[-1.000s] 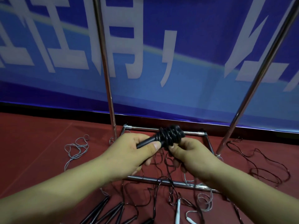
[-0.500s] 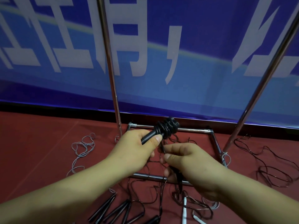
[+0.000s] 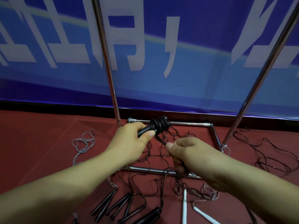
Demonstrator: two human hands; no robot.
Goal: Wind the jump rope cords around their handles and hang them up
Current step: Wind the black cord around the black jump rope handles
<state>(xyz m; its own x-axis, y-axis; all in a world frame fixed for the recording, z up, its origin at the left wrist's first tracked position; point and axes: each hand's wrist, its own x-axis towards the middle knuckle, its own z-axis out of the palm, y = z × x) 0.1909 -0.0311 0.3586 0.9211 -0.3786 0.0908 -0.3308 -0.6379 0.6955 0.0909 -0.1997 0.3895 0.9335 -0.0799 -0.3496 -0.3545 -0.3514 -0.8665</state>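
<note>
A blue banner (image 3: 161,88) hung behind a steel rack (image 3: 169,170) standing on red floor (image 3: 32,143), with loose ropes (image 3: 161,180) tangled around its base. The left hand (image 3: 129,143) gripped a black handle (image 3: 145,130) with coils wound on it, above the rack base. The right hand (image 3: 191,152) pinched the cord (image 3: 160,140) just beside it.

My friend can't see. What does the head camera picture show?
A left hand holds a black handle wound with black cord, while the right hand pinches the loose cord. Below, more jump ropes lie tangled on the red floor around a metal rack.
</note>
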